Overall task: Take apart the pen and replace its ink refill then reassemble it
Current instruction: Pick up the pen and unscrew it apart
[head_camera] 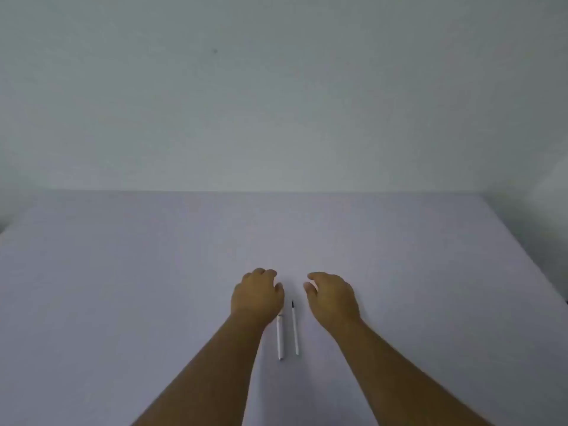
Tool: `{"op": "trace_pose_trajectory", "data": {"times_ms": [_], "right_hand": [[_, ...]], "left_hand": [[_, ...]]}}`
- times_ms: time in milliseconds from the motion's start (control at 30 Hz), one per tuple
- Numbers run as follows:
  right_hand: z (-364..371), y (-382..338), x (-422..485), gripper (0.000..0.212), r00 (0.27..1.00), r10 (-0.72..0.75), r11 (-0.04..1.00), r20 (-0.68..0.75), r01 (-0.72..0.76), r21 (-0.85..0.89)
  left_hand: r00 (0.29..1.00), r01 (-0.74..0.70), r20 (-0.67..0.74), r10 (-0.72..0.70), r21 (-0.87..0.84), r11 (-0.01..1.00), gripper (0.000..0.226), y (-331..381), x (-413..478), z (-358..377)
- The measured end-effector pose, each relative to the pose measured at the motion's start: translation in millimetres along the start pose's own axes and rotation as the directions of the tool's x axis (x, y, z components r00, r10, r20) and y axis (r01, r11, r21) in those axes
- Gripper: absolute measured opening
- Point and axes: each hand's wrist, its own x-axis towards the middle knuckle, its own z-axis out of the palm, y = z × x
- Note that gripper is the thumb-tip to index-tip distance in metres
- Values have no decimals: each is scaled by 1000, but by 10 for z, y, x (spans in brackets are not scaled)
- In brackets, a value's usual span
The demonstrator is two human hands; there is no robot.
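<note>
Bare pale desk point(123, 287) against a plain wall point(276, 87): 2 hands poised over a pen and its refill.

The white pen point(280, 338) lies just under the left hand point(257, 298), beside the thin refill point(295, 329), which sits between both hands; the right hand point(333, 298) hovers near it. Each grip is loosely curled and holds nothing. The task looks barely begun: next, pick up the pen and twist or pull it apart. No readable writing.
</note>
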Motion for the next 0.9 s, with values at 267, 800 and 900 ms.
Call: {"op": "trace_pose_trajectory", "data": {"times_ms": [267,800,900], "right_hand": [[428,176,-134,27,999,-25,999,35,26,-41],[348,-179,165,30,844,456,562,284,-520,643],[281,-67,272,30,810,540,488,231,-524,697]], "left_hand": [[946,289,196,-258,-149,946,18,-169,-119,539],[978,105,207,-11,-448,888,9,-169,5,422],[968,106,252,2,-416,903,10,-228,20,383]]}}
